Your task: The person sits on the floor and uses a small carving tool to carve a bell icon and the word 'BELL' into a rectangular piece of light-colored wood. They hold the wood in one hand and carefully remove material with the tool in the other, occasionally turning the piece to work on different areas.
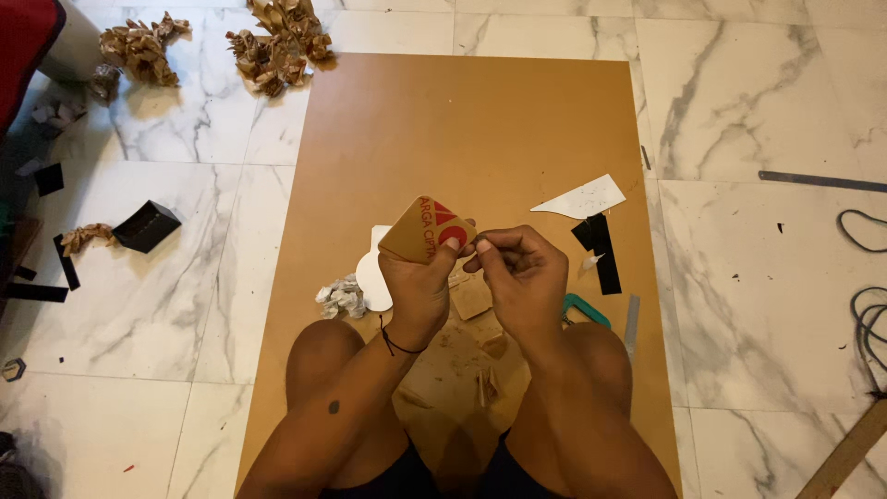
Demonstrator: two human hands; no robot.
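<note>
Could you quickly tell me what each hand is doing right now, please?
Left hand: closed, holding a brown cardboard piece.
Right hand: fingers pinched at the cardboard's edge; anything in its grip cannot be told.

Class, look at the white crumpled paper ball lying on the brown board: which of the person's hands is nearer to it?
Left. The left hand, holding a cardboard piece, is just right of the crumpled paper ball; the right hand is farther right, beyond the left.
</note>
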